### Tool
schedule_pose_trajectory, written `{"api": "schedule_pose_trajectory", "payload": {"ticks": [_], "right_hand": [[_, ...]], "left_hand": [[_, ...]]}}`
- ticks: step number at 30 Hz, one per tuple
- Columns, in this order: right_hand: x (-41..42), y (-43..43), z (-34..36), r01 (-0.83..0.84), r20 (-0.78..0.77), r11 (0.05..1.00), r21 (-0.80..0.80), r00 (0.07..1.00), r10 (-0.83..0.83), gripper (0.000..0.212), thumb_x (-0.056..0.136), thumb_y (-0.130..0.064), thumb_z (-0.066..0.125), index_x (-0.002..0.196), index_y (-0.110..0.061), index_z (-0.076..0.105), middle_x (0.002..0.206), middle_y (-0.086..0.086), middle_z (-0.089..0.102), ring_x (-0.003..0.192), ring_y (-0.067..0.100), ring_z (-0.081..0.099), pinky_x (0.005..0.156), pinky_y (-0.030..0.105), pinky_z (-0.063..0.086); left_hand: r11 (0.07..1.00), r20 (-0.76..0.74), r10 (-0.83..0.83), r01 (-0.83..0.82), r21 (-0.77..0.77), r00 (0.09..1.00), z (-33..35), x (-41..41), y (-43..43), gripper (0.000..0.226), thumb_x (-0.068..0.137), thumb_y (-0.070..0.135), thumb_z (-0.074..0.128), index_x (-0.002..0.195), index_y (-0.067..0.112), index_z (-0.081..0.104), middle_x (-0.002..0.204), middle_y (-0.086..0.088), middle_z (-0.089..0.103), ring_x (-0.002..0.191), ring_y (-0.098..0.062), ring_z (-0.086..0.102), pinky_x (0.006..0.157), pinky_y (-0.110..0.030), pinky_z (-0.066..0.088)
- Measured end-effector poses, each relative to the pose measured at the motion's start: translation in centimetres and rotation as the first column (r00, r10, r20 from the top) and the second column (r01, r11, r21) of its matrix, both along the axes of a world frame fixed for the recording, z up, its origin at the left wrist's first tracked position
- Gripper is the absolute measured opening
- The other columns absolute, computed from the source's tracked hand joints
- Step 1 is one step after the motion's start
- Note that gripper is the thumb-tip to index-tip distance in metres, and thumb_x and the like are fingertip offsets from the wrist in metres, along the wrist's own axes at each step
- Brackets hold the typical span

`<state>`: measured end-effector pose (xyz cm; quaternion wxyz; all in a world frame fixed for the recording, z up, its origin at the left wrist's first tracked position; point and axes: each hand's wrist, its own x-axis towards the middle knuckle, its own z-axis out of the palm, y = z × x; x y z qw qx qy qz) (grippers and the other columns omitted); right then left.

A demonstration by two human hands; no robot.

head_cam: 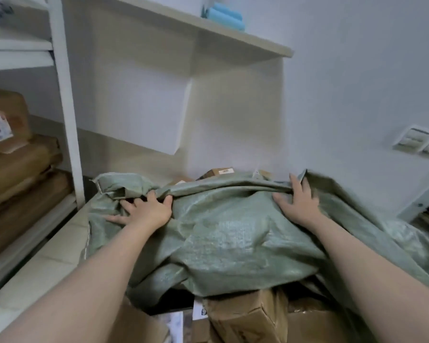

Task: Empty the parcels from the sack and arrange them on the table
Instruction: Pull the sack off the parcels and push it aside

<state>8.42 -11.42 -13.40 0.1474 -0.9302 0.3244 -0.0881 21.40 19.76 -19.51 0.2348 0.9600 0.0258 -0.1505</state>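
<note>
Across the centre of the frame, sack (pixel 223 233): we see green woven cloth lying slack and crumpled, its upper edge folded into a long ridge between our two hands.
Left hand (pixel 144 210): fingers spread flat and pressing on the sack's upper left part, thumb tucked against the fold.
Right hand (pixel 299 201): fingers stretched up along the raised rim, thumb spread wide, palm on the cloth; the far fingers are blurred.
Parcels at bottom centre (pixel 245 315): brown cardboard boxes sit partly under the sack's lower edge.
Small box (pixel 218 172): it peeks over the fold, just behind the sack.
Surface (pixel 47 263): pale, at lower left, touching the sack's left side.
Shelf parcels (pixel 18 154): brown packages are stacked at the left edge.
Blue rolls (pixel 223 16): these lie on the upper shelf.
</note>
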Motion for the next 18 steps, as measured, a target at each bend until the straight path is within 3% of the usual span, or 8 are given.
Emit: {"api": "schedule_pose_trajectory", "payload": {"ticks": [2, 5, 7, 9, 13, 14, 16, 18], "right_hand": [[0.2, -1.0, -1.6, 0.027, -0.080, 1.000, 0.002, 0.996, -0.026, 0.109, 0.056, -0.094, 0.027, 0.145, -0.048, -0.015, 0.163, 0.000, 0.007, 0.148, 0.036, 0.011, 0.111, 0.067, 0.013], [0.6, -1.3, -2.5, 0.071, -0.174, 0.997, -0.024, 0.982, -0.074, 0.112, 0.063, -0.091, 0.032, 0.143, -0.040, -0.028, 0.159, 0.004, 0.026, 0.143, 0.040, 0.022, 0.111, 0.065, 0.016], [0.7, -0.7, -2.5, 0.090, -0.244, 0.990, -0.104, 0.963, -0.113, 0.107, 0.076, -0.084, 0.036, 0.149, -0.032, -0.022, 0.154, 0.003, 0.035, 0.144, 0.035, 0.021, 0.110, 0.068, 0.011], [0.7, -0.1, -2.3, 0.068, -0.293, 0.986, -0.151, 0.950, -0.111, 0.101, 0.080, -0.082, 0.034, 0.152, -0.031, -0.014, 0.152, 0.000, 0.037, 0.144, 0.032, 0.019, 0.106, 0.072, 0.010], [-0.4, -0.5, -1.6, -0.001, -0.318, 0.997, -0.072, 0.948, -0.022, 0.088, 0.084, -0.076, 0.036, 0.153, -0.036, 0.000, 0.158, -0.001, 0.026, 0.146, 0.030, 0.015, 0.108, 0.070, 0.012], [-0.9, -0.7, -1.2, -0.027, -0.291, 0.998, -0.057, 0.957, 0.010, 0.084, 0.086, -0.073, 0.038, 0.153, -0.035, 0.007, 0.159, 0.000, 0.024, 0.146, 0.031, 0.015, 0.110, 0.067, 0.014], [-2.3, -1.2, -0.5, -0.086, -0.180, 0.994, -0.074, 0.981, 0.072, 0.075, 0.089, -0.066, 0.042, 0.151, -0.027, 0.026, 0.156, 0.006, 0.029, 0.144, 0.032, 0.022, 0.115, 0.055, 0.018], [-4.1, -1.5, 0.3, -0.127, -0.035, 0.982, -0.139, 0.992, 0.124, 0.060, 0.093, -0.053, 0.048, 0.142, -0.019, 0.044, 0.148, 0.009, 0.042, 0.139, 0.028, 0.032, 0.115, 0.038, 0.018]], "left_hand": [[0.999, -0.071, -0.017, 0.015, -0.031, 0.997, -2.7, 1.1, -0.5, 0.080, 0.087, 0.076, 0.019, 0.152, 0.041, -0.011, 0.161, -0.009, 0.016, 0.147, -0.039, 0.003, 0.107, -0.074, 0.000], [0.992, -0.143, -0.084, 0.069, -0.107, 0.986, -6.6, 1.9, -1.5, 0.096, 0.082, 0.080, 0.029, 0.142, 0.042, -0.035, 0.159, -0.008, 0.023, 0.145, -0.037, 0.022, 0.114, -0.064, 0.010], [0.962, -0.212, -0.186, 0.134, -0.237, 0.960, -8.8, 1.4, -2.1, 0.102, 0.086, 0.071, 0.041, 0.141, 0.035, -0.037, 0.156, -0.015, 0.030, 0.138, -0.036, 0.038, 0.116, -0.046, 0.022], [0.940, -0.239, -0.265, 0.195, -0.280, 0.934, -10.3, 0.9, -2.7, 0.103, 0.092, 0.060, 0.048, 0.143, 0.030, -0.037, 0.152, -0.020, 0.035, 0.131, -0.035, 0.047, 0.112, -0.039, 0.030], [0.982, -0.189, -0.171, 0.153, -0.110, 0.967, -9.3, 1.6, -3.5, 0.123, 0.079, 0.060, 0.056, 0.114, 0.039, -0.060, 0.136, -0.018, 0.056, 0.115, -0.040, 0.057, 0.110, -0.055, 0.031], [0.994, -0.163, -0.108, 0.106, -0.021, 0.981, -7.3, 1.2, -3.8, 0.122, 0.080, 0.054, 0.056, 0.118, 0.039, -0.058, 0.136, -0.020, 0.054, 0.119, -0.042, 0.053, 0.111, -0.061, 0.025], [0.991, -0.052, -0.027, 0.034, 0.133, 0.998, -2.3, -0.6, -4.8, 0.105, 0.089, 0.038, 0.054, 0.143, 0.032, -0.036, 0.148, -0.026, 0.036, 0.135, -0.047, 0.033, 0.112, -0.066, 0.013], [0.991, 0.101, -0.045, 0.031, 0.129, 0.994, 2.5, -3.1, -6.5, 0.088, 0.092, 0.030, 0.051, 0.153, 0.029, -0.011, 0.156, -0.023, 0.019, 0.142, -0.044, 0.016, 0.112, -0.067, 0.010]]}}
